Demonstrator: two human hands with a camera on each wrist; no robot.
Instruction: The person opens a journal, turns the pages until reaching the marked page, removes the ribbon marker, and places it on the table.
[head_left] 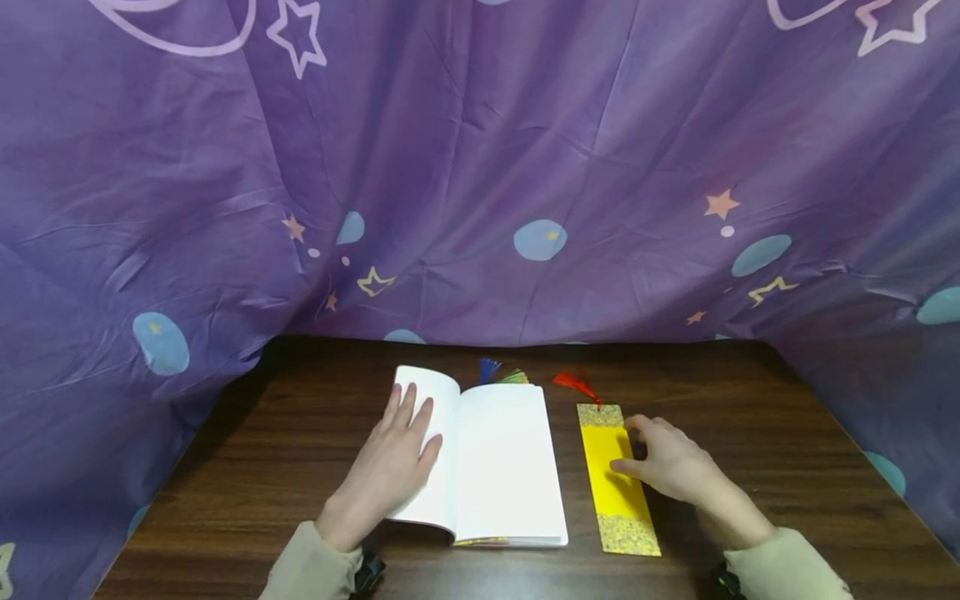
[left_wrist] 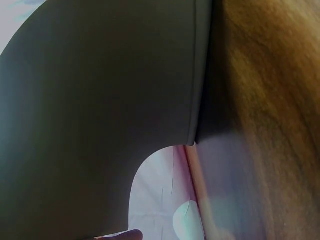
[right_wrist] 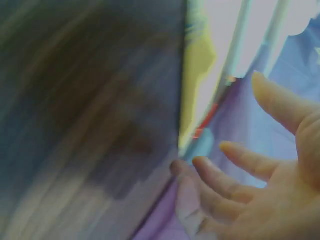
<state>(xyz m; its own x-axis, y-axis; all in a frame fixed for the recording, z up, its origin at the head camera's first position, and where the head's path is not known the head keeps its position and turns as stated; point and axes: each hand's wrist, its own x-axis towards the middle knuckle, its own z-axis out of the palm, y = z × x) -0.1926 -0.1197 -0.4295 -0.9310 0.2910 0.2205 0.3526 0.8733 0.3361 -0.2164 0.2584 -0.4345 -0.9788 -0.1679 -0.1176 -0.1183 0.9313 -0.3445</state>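
Observation:
An open notebook (head_left: 510,467) with blank white pages lies on the table. My left hand (head_left: 390,458) rests on its left page with the fingers spread. Right of the notebook is a yellow bookmark (head_left: 615,471) with patterned ends and a red tassel (head_left: 576,383) at its far end. Over the bookmark's right edge hovers my right hand (head_left: 667,458), thumb apart from the fingers; in the right wrist view this hand (right_wrist: 245,190) has nothing between its fingers. A large dark shape (left_wrist: 100,110) fills much of the left wrist view, hiding most of the left hand.
Blue (head_left: 489,369) and green tassels (head_left: 514,377) stick out past the notebook's far edge. A patterned yellow strip (head_left: 483,542) peeks from under its near edge. The brown wooden table (head_left: 300,433) ends at a purple curtain (head_left: 450,167) with stars.

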